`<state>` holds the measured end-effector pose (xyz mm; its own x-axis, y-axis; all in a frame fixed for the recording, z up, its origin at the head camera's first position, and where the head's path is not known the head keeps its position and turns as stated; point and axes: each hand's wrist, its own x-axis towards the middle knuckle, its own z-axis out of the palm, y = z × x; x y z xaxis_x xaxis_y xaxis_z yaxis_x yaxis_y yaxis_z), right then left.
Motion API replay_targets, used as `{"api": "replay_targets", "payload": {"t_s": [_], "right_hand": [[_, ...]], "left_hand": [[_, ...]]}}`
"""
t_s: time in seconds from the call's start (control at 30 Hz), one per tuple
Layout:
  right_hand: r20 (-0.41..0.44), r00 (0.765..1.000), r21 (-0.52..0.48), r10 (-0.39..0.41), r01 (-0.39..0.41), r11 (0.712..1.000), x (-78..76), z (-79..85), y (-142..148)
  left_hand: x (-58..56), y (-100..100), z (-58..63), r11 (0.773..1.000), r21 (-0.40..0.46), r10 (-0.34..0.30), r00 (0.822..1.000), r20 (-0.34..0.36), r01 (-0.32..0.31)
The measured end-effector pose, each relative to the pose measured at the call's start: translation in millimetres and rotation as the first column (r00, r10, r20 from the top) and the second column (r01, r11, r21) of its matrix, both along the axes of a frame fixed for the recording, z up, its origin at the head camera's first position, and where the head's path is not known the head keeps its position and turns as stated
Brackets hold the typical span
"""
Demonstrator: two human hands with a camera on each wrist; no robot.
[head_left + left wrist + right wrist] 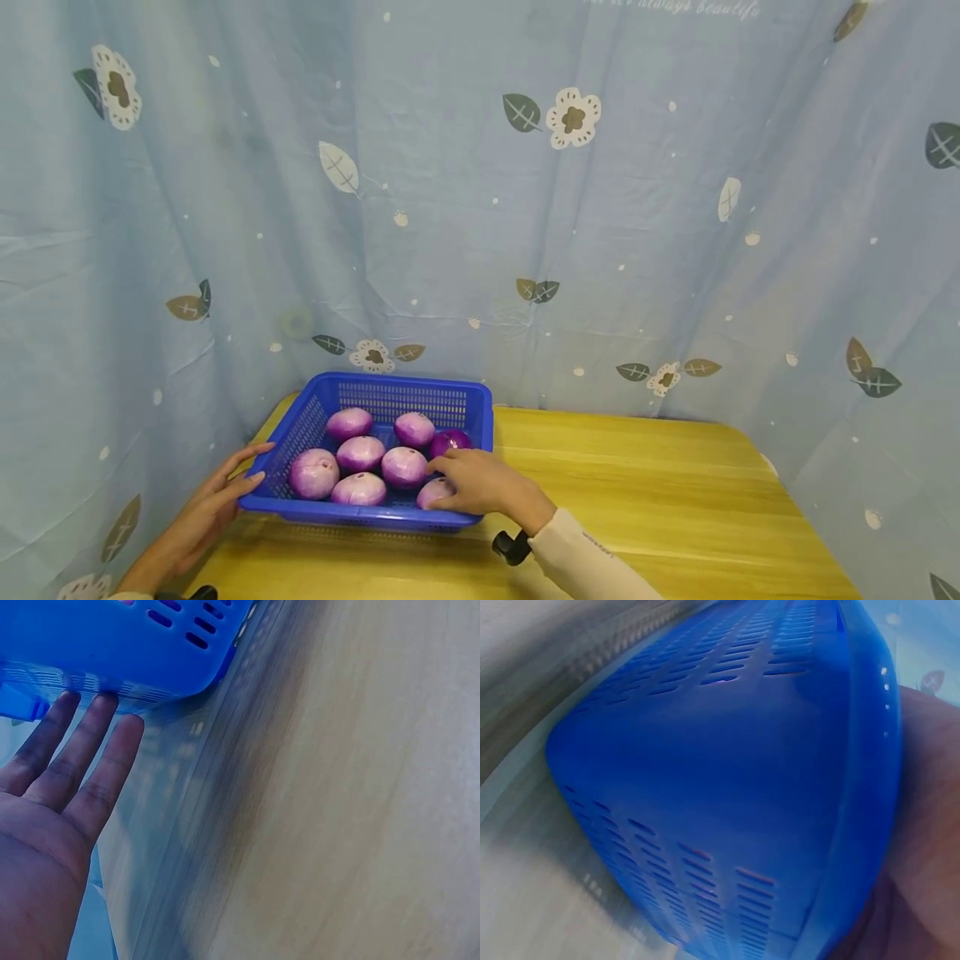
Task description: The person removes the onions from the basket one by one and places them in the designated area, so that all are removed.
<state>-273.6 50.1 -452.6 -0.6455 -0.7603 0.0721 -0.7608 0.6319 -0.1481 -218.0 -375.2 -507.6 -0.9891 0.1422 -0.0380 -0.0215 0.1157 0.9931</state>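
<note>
Over the basket's [360, 511] near right corner, the right hand [483, 483] bends its fingers round one onion [432, 493], thumb on the near side; how firmly it presses I cannot tell. Seven more onions [361, 454] lie inside the basket, plump, smooth and glossy, mostly purple fading to pale pink. At the basket's left side, the left hand [204, 518] is spread, straight fingers touching the plastic without closing on it. The basket is stiff blue plastic, a rounded rectangle pierced with rows of slots. Beneath it is a yellow, wood-grained table [637, 500]; behind it hangs a creased blue curtain [450, 208] printed with flowers. Only the left wrist view shows three fingertips at the basket's outer wall; the right wrist view shows the slotted corner close up but hides the gripped onion.
</note>
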Motion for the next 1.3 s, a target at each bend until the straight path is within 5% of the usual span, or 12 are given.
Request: {"api": "replay_targets", "payload": {"t_s": [0.77, 1.1, 1.3], "right_hand": [[0.052, 0.998, 0.197, -0.033, 0.023, 0.980, -6.4, 9.2, -9.6], [0.100, 0.994, 0.028, -0.051, 0.049, 0.998, -13.3, 6.5, -5.5], [0.081, 0.996, -0.127, 0.028, -0.017, 0.992, -20.2, 2.6, -0.6]], "left_hand": [[-3.6, 1.5, 1.9, 1.000, 0.010, -0.006, 1.000, -0.007, 0.006], [-3.4, 0.6, -3.3, 1.000, 0.025, -0.015, 1.000, -0.020, 0.016], [-3.0, -2.1, -6.2, 0.998, 0.044, -0.037, 0.998, -0.052, 0.039]]}}
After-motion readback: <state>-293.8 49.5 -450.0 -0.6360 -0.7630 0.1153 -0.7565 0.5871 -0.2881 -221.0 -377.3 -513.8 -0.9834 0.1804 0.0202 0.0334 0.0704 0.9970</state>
